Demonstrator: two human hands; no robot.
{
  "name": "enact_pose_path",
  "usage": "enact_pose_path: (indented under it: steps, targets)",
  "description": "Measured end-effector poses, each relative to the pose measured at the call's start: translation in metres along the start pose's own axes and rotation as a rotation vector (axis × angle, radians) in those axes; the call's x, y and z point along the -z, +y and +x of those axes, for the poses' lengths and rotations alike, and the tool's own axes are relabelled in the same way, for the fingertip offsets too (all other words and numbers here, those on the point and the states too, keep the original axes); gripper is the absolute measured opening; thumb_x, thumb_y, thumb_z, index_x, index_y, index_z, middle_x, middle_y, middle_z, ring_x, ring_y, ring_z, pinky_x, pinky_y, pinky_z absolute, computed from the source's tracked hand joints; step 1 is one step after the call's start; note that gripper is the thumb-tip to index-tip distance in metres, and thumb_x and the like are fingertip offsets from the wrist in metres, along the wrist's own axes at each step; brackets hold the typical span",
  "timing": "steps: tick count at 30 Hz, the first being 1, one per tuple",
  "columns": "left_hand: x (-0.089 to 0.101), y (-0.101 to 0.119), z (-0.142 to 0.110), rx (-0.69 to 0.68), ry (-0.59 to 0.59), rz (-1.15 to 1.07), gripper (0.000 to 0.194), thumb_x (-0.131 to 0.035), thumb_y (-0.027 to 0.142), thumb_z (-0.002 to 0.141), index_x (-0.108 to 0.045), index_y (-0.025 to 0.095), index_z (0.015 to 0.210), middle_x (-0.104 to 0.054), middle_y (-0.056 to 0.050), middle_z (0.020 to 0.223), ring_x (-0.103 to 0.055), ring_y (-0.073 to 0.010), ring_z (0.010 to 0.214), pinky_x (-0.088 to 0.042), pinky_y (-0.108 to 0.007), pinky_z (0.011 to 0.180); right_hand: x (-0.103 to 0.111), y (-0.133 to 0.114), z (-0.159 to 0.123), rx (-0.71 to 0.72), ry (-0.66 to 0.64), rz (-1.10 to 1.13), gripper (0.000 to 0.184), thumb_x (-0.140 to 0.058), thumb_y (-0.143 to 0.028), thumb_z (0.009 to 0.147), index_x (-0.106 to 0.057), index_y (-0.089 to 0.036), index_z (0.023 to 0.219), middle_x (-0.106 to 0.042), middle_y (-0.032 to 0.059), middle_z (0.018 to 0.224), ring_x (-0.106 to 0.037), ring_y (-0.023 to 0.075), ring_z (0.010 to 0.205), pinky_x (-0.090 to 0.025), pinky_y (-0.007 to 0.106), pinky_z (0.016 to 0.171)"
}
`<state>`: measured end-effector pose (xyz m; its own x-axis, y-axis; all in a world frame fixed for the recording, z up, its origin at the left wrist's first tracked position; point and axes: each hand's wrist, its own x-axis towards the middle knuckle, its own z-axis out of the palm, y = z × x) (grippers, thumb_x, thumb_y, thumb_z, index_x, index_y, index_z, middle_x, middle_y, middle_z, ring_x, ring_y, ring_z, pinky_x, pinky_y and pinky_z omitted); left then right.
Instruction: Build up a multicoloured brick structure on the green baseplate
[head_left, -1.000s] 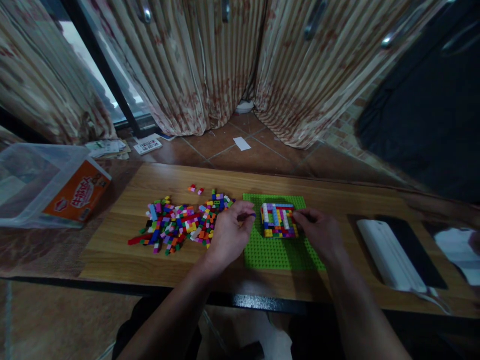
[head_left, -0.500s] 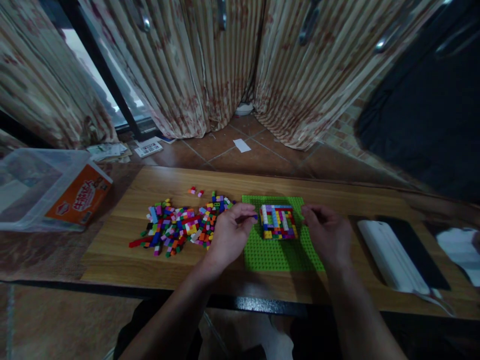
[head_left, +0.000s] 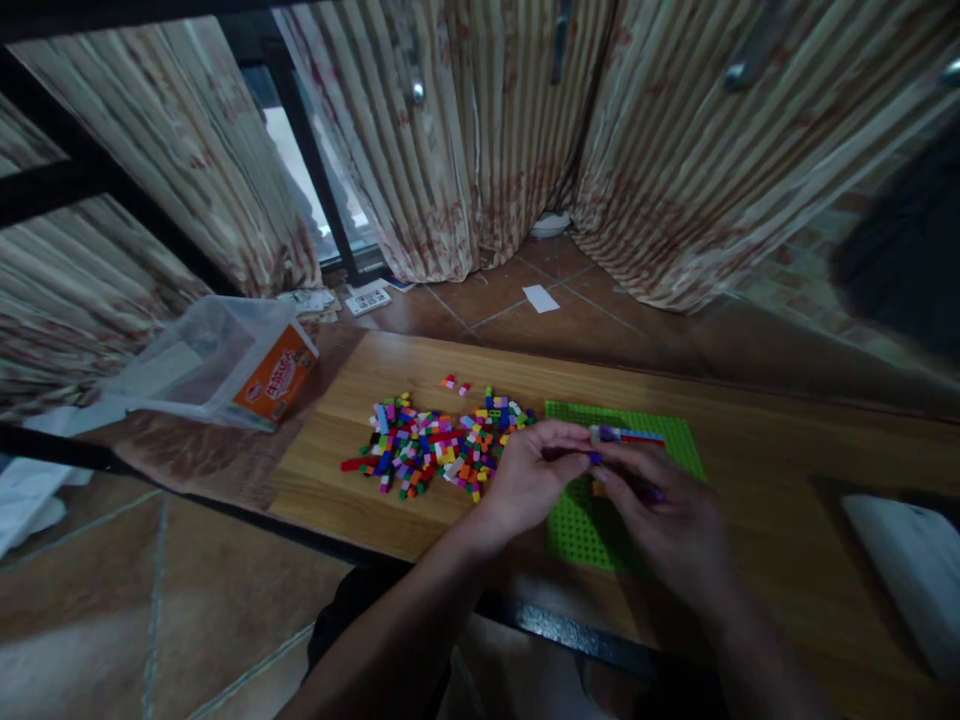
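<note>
My left hand [head_left: 534, 478] has its thumb and forefinger pinched on a small purple brick [head_left: 595, 458]. The fingertips of my right hand [head_left: 666, 500] close on the same brick from the other side, so the two hands meet. Under them lies a green baseplate [head_left: 574, 530], its left side and far edge showing. On it stands a multicoloured block of toy bricks [head_left: 641, 437], mostly hidden by my right hand; a strip of its far edge shows. A loose pile of small coloured bricks [head_left: 435, 445] spreads on the wooden table left of my left hand.
Two small bits of red and pink brick [head_left: 457, 385] lie behind the pile. A clear plastic bin [head_left: 202, 360] with an orange label stands at the left. A white device [head_left: 900, 570] rests on the table [head_left: 757, 480] at the right. Striped curtains [head_left: 495, 140] hang beyond.
My view has swung to the left. My right hand has moved in from the baseplate's right side to meet my left hand at the purple brick, covering most of the brick block.
</note>
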<state>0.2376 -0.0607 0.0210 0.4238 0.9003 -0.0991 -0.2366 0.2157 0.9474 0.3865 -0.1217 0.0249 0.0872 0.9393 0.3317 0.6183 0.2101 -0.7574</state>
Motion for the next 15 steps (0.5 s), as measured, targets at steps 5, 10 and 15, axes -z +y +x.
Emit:
enact_pose_path:
  steps: [5,10,15]
  targets:
    - [0.001,-0.001,-0.002,0.029,-0.018,0.009,0.019,-0.065,0.009,0.076,-0.067,0.015,0.094,-0.071,-0.004,0.086,-0.066,-0.0131,0.078,-0.054,-0.029,0.080,-0.006,0.001,0.001,0.001,0.026,-0.074,0.020,-0.058,-0.041,0.090,-0.070,-0.028,0.101,-0.072,0.0027,0.105,-0.068,0.0218,0.098,-0.053,0.036,0.085]
    - [0.028,0.010,0.005,-0.074,0.071,0.228,0.014,-0.062,0.015,0.079,-0.067,0.014,0.093,-0.070,-0.004,0.084,-0.064,-0.0127,0.074,-0.052,-0.026,0.073,-0.019,-0.011,0.003,0.080,0.022,-0.155,0.018,-0.056,-0.039,0.092,-0.069,-0.027,0.094,-0.072,0.0022,0.095,-0.069,0.0193,0.086,-0.053,0.031,0.075]
    - [0.095,0.037,0.010,-0.177,0.276,0.560,0.012,-0.062,0.021,0.078,-0.068,0.013,0.084,-0.068,-0.001,0.075,-0.061,-0.0127,0.070,-0.048,-0.023,0.067,-0.046,-0.022,-0.001,0.144,-0.087,-0.127,0.016,-0.052,-0.031,0.093,-0.067,-0.024,0.092,-0.071,0.0024,0.089,-0.068,0.0175,0.082,-0.051,0.029,0.072]
